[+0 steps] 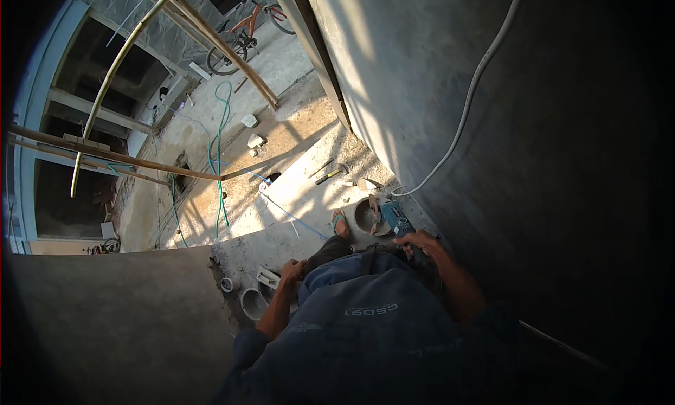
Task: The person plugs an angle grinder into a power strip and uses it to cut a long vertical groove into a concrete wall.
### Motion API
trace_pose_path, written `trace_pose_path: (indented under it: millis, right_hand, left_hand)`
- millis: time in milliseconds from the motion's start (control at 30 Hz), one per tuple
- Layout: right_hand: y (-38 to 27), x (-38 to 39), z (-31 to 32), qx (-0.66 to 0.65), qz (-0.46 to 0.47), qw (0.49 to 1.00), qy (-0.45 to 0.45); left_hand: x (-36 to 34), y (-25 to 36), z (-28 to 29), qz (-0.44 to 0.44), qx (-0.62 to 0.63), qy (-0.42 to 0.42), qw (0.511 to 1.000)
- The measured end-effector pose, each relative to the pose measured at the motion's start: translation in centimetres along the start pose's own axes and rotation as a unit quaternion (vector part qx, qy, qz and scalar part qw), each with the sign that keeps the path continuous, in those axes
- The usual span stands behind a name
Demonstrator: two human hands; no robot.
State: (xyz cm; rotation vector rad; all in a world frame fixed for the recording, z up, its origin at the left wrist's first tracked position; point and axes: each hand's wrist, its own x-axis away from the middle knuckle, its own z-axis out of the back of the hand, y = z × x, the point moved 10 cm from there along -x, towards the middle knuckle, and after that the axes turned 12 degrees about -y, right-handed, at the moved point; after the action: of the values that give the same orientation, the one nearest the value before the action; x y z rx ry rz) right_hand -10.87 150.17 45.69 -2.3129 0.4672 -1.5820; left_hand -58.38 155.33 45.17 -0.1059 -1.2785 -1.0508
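Note:
Low in front of me, my right hand [420, 242] is wrapped round the rear of a teal angle grinder [398, 220], its head pointing away from me. Just left of the tool's head sits a round dark bucket [364, 216] with something reddish-brown lying across it. My left hand [292, 270] rests by my left thigh with its fingers curled; what is in them, if anything, is hidden. Beside that hand lies a pale plastering float [268, 278], close to a round grey bucket [254, 304].
A plastered wall [562, 159] rises on my right, with a pale cable [464, 117] hanging along it. A hammer [328, 176] and rubble lie ahead. Bamboo poles [232, 57], a green hose [219, 138] and a bicycle [242, 39] are farther off. A low wall [112, 313] stands left.

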Motion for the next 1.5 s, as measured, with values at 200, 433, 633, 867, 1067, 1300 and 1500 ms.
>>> trace_pose_path:
  millis: [200,433,633,867,1067,1300,1500]
  right_hand:
    - [1.1,3.1,0.1,0.053,-0.019,0.998,0.038]
    - [7.9,0.1,2.8,0.060,0.003,0.996,0.066]
    - [14.1,-0.9,5.7,0.013,-0.062,0.993,0.101]
    - [13.5,2.9,3.2,0.040,-0.004,0.995,0.095]
    - [15.2,0.9,3.6,0.070,-0.060,0.991,0.098]
    - [15.5,-0.2,5.4,0.073,-0.076,0.987,0.122]
    - [14.7,-0.2,4.8,0.083,-0.083,0.986,0.117]
  left_hand:
    - [-1.3,-10.7,-4.7,-0.034,-0.103,-0.021,0.994]
    - [-2.4,-6.2,-3.5,-0.061,-0.201,-0.085,0.974]
    - [5.4,13.6,-0.4,0.002,-0.416,0.116,0.902]
    - [16.8,37.0,-1.2,-0.345,-0.211,0.010,0.915]
    - [47.0,51.3,-8.9,-0.689,-0.217,-0.272,0.635]
    - [53.1,51.6,-9.7,-0.880,-0.042,-0.067,0.469]
    - [51.2,51.3,0.3,-0.760,-0.235,0.091,0.600]
